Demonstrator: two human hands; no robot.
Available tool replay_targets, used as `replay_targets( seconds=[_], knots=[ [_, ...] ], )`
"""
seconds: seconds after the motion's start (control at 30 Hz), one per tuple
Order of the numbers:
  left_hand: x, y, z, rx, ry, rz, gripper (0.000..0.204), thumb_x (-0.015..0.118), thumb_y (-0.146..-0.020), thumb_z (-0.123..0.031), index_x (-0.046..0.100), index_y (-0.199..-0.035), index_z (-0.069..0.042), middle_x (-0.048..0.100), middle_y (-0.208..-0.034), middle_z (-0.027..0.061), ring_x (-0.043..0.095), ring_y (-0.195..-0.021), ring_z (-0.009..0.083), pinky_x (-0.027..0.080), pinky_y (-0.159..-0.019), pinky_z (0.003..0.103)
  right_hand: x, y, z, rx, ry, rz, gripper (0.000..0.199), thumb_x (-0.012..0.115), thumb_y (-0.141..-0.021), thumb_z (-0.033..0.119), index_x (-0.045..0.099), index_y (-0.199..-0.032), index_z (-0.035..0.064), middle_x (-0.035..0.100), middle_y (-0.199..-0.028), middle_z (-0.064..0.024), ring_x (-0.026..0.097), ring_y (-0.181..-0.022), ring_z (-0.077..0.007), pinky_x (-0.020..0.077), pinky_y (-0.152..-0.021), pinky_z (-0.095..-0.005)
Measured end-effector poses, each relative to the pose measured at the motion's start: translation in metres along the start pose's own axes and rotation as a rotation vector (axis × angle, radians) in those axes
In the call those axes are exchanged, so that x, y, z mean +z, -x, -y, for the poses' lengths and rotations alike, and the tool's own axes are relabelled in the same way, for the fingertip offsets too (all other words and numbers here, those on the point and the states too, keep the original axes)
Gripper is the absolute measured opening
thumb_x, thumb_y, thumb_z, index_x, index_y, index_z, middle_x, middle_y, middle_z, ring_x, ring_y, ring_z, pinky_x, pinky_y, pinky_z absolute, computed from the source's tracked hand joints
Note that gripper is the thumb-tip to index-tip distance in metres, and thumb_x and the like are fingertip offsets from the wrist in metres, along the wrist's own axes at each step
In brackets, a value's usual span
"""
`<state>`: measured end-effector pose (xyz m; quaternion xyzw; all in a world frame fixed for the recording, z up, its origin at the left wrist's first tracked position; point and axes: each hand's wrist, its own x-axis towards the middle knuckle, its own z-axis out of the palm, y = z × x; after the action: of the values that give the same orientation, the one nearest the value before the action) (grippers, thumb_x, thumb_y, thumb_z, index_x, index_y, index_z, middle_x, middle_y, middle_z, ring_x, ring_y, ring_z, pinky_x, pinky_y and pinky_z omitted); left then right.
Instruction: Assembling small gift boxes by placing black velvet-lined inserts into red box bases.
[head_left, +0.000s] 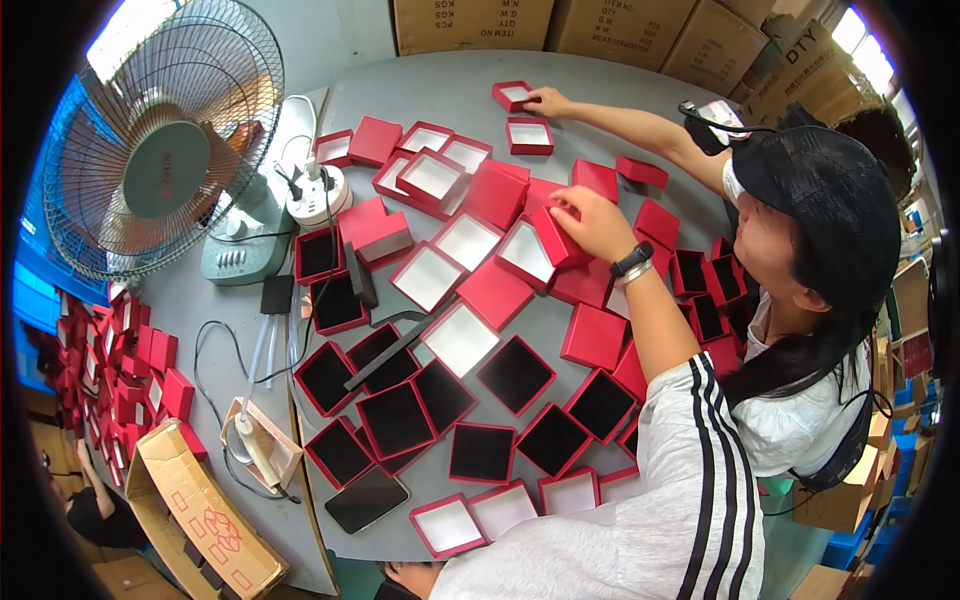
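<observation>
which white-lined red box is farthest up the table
The red box at the co-worker's hand; every other white-lined one lies lower in the view.

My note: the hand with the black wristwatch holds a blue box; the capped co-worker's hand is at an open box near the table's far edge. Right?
No: the head view shows a red box in the hand with the black wristwatch, not a blue one. The capped co-worker's hand is indeed at an open box near the table's far edge.
</observation>
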<state>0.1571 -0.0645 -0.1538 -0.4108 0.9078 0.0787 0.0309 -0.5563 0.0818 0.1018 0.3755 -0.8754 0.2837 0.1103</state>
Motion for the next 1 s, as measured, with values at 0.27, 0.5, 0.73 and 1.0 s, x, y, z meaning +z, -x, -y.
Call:
replay_targets(
  seconds=[0.27,0.5,0.73,1.0],
  knots=[
    [-0.069,-0.015,-0.058,-0.073,0.05,0.038,0.054,0.073,-0.067,-0.042,0.072,-0.109,-0.008,0.067,-0.118,0.0112,0.051,-0.12,0.0333,0.028,-0.107,0.057,-0.013,0.032,0.053,-0.025,-0.012,0.224,0.04,0.068,-0.088,0.03,0.062,-0.122,0.0086,0.06,-0.122,-0.0151,0.059,-0.112,-0.0324,0.0498,-0.093,-0.0391],
    [-0.071,-0.014,-0.065,-0.019,0.094,-0.059,0.038,0.068,-0.073,-0.031,0.072,-0.1,-0.006,0.068,-0.106,0.012,0.052,-0.113,0.0333,0.028,-0.105,0.059,-0.005,0.085,0.067,0.01,0.173,0.344,0.057,0.08,-0.076,0.033,0.058,-0.128,0.0245,0.043,-0.147,-0.0152,0.043,-0.135,-0.0347,0.0415,-0.106,-0.0482],
    [-0.072,-0.014,-0.062,0.019,0.073,-0.144,0.027,0.065,-0.074,-0.029,0.072,-0.089,-0.008,0.068,-0.1,0.0084,0.054,-0.111,0.0284,0.03,-0.102,0.057,-0.032,0.11,0.095,-0.02,0.072,0.266,0.052,0.064,-0.076,0.003,0.057,-0.127,0.0086,0.053,-0.129,-0.0172,0.055,-0.12,-0.037,0.0497,-0.097,-0.0418],
    [-0.058,-0.006,-0.05,0.058,0.096,-0.218,0.022,0.064,-0.076,-0.028,0.072,-0.087,-0.011,0.068,-0.101,0.0063,0.055,-0.111,0.0268,0.032,-0.1,0.055,-0.055,0.139,0.077,0.129,-0.082,-0.257,0.043,0.056,-0.083,0.0,0.055,-0.126,0.0064,0.065,-0.108,-0.0151,0.067,-0.093,-0.0304,0.0531,-0.082,-0.0391]
  ],
)
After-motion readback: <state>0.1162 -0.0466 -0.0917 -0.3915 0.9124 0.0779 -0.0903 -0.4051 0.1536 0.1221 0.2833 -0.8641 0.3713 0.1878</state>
